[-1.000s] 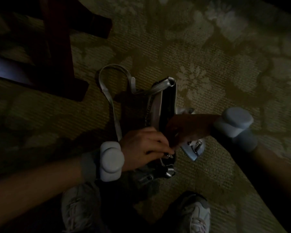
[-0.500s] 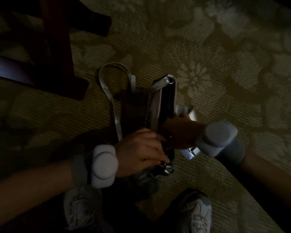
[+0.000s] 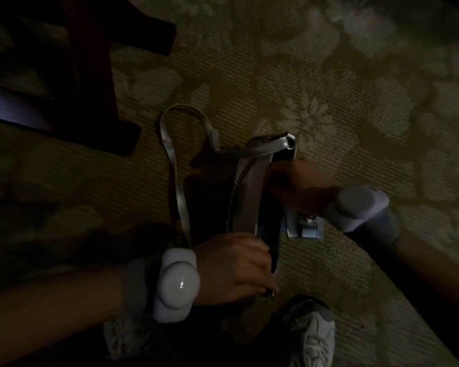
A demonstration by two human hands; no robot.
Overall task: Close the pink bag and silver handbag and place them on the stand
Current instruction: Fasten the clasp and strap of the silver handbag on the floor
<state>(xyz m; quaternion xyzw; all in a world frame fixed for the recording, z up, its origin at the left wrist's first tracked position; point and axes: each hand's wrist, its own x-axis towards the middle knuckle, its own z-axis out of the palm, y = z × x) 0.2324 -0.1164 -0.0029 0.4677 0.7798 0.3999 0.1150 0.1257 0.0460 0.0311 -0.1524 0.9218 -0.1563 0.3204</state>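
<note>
On patterned carpet, dim light: silver handbag stands with its opening up, long axis running from near the shoes away toward the far side, tilted slightly right. Left hand has fingers curled closed on the bag's near end. Right hand is blurred, over the top edge near the far end; grip cannot be told. Strap loops leftward on the floor, toward dark wooden furniture.

I'm in a dim home room, prob. a living rm: floral-patterned carpet underfoot, dark wooden furniture legs beside me, my sneakers on.
</note>
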